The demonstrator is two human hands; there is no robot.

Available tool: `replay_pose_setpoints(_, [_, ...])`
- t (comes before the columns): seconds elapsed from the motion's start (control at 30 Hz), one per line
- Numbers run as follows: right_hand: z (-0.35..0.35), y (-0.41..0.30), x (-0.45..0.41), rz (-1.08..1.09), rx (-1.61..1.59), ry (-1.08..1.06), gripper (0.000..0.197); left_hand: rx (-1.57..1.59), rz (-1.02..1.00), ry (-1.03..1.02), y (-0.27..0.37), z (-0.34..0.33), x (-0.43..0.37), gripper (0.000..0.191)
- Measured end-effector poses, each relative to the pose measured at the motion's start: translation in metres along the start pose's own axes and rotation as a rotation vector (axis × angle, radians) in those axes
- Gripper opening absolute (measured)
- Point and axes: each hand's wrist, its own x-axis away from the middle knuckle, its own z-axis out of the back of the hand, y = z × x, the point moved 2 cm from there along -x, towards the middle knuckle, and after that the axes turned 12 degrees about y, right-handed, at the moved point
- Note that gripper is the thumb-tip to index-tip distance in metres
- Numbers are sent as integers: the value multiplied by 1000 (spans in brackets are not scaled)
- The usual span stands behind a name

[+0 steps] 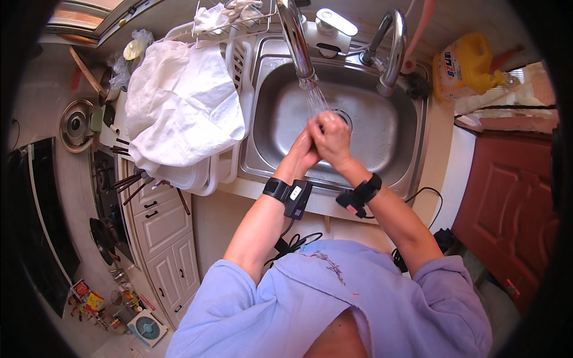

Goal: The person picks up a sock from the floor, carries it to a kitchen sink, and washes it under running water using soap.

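My left hand [305, 150] and my right hand [333, 136] are pressed together over the stainless steel sink [371, 112]. The right one lies on top with its fingers curled, covering most of the left fingers and whatever may be between the palms. A spray of water [317, 99] from the chrome faucet [301, 53] falls onto them, and the skin looks wet. The drain [344, 117] is partly visible just behind the knuckles. Black straps with small box-shaped devices sit around both wrists.
Left of the sink, a white cloth [183, 103] covers much of a white dish rack [239, 67]. A second curved faucet [396, 49] rises behind the basin. At the right corner stand a dark scrubber [418, 85] and a yellow jug [465, 67]. A cable hangs by the right forearm.
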Motion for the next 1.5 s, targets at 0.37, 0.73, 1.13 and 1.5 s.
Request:
replay_pose_setpoints(0.37, [-4, 32, -1, -143, -41, 18, 20, -5, -125, 120, -2, -11, -9, 19])
replay_pose_setpoints(0.73, [-1, 23, -7, -327, -252, -38, 22, 22, -200, 90, 5, -15, -6, 20])
replay_pose_setpoints(1.13, [-12, 22, 0, -764, -884, 81, 14, 242, -285, 263, -5, -32, -1, 22])
replay_pose_setpoints(1.5, [-22, 37, 1, -1173, -1127, 80, 17, -188, -683, 419, -5, -29, -1, 27])
